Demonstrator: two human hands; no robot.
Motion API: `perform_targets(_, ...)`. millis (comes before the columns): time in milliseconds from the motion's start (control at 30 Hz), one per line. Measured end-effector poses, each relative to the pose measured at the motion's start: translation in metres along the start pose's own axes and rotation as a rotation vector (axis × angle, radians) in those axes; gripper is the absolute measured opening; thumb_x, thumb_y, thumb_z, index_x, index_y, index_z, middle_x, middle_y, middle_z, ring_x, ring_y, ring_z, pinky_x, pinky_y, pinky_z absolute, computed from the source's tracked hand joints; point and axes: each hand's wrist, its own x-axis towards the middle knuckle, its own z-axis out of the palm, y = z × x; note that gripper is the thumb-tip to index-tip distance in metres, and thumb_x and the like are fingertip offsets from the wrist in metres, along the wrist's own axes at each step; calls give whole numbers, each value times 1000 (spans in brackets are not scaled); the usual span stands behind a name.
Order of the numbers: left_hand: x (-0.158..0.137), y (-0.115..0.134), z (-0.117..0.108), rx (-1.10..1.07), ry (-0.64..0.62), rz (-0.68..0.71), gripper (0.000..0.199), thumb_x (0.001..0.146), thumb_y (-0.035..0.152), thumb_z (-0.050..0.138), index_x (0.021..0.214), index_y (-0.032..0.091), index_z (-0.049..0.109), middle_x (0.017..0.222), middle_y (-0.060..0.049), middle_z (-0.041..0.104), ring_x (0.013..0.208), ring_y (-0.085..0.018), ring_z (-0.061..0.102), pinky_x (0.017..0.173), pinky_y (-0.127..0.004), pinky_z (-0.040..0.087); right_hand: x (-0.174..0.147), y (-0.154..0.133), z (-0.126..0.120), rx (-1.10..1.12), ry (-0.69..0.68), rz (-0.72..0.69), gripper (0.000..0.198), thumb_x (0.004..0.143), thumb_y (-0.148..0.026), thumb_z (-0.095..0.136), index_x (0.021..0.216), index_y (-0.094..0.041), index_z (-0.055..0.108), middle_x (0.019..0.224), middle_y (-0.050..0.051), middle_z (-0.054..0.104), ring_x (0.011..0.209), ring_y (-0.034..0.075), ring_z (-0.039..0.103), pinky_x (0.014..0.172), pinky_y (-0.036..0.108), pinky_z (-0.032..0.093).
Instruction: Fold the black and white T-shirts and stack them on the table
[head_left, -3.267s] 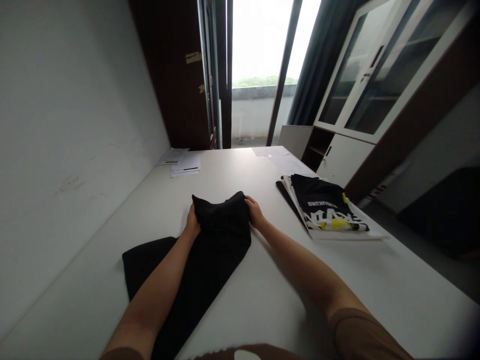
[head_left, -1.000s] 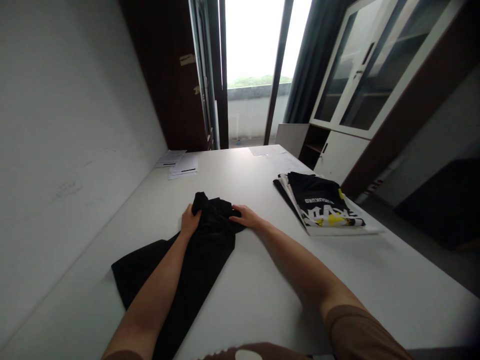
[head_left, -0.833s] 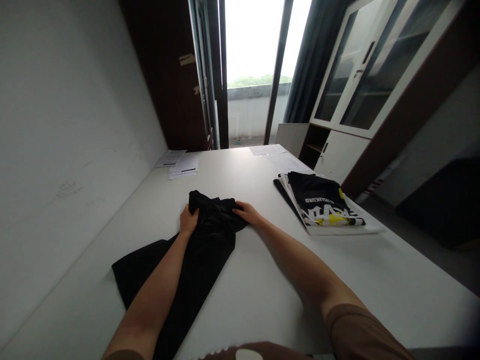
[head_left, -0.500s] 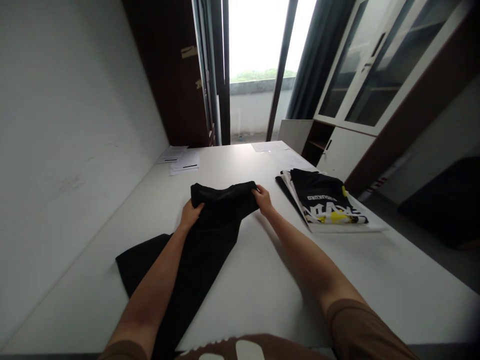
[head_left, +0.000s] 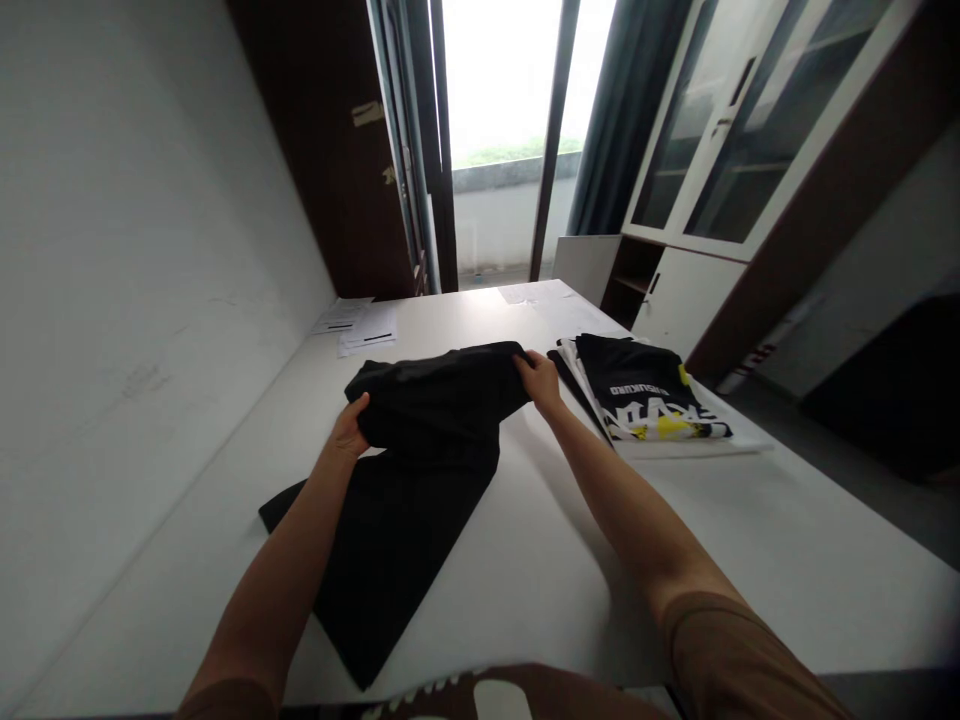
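A pair of black trousers (head_left: 420,480) lies partly on the white table (head_left: 540,580), with its waist end held up between my two hands. My left hand (head_left: 350,430) grips the left side of that end, thumb on top. On the opposite side, my right hand (head_left: 538,380) pinches the right corner of the cloth. The cloth between the hands is stretched and slightly rumpled. Two legs spread toward me, one down the middle and one out to the left, partly behind my left forearm. Most fingers of both hands are hidden by the fabric.
To the right rests a stack of folded clothes (head_left: 637,390), with a black printed shirt on top. Papers (head_left: 367,328) lie at the table's far left. A wall (head_left: 150,250) borders the left side; a white cabinet (head_left: 690,300) stands at the back right.
My hands have moved apart, the left one leftward and the right one slightly right and up. The trousers' waist end is spread wider, and the legs have been drawn away from me.
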Motion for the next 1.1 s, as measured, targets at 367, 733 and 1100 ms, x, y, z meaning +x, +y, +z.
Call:
perform_targets(367, 16, 54, 36, 829, -16, 347, 47, 69, 56, 86, 78, 12, 73, 74, -5, 72, 76, -26, 70, 68, -31, 55, -14, 15, 7, -412, -26, 32, 35, 99, -45, 46, 93, -22, 72, 85, 8, 73, 79, 22, 62, 70, 29, 36)
perform_targets(733, 34, 63, -5, 658, 30, 242, 53, 64, 43, 91, 102, 12, 73, 95, -7, 75, 82, -22, 71, 74, -30, 58, -14, 33, 6, -456, 5, 103, 38, 99, -44, 45, 99, -21, 74, 89, 10, 74, 80, 23, 61, 69, 30, 33)
perform_targets(1100, 35, 73, -9, 441, -30, -68, 47, 73, 22, 83, 117, 18, 65, 80, -1, 70, 62, -13, 66, 57, -22, 55, -16, 30, 11, -253, 6, 192, 35, 91, -35, 50, 119, -20, 66, 89, 7, 74, 84, 24, 65, 77, 32, 43)
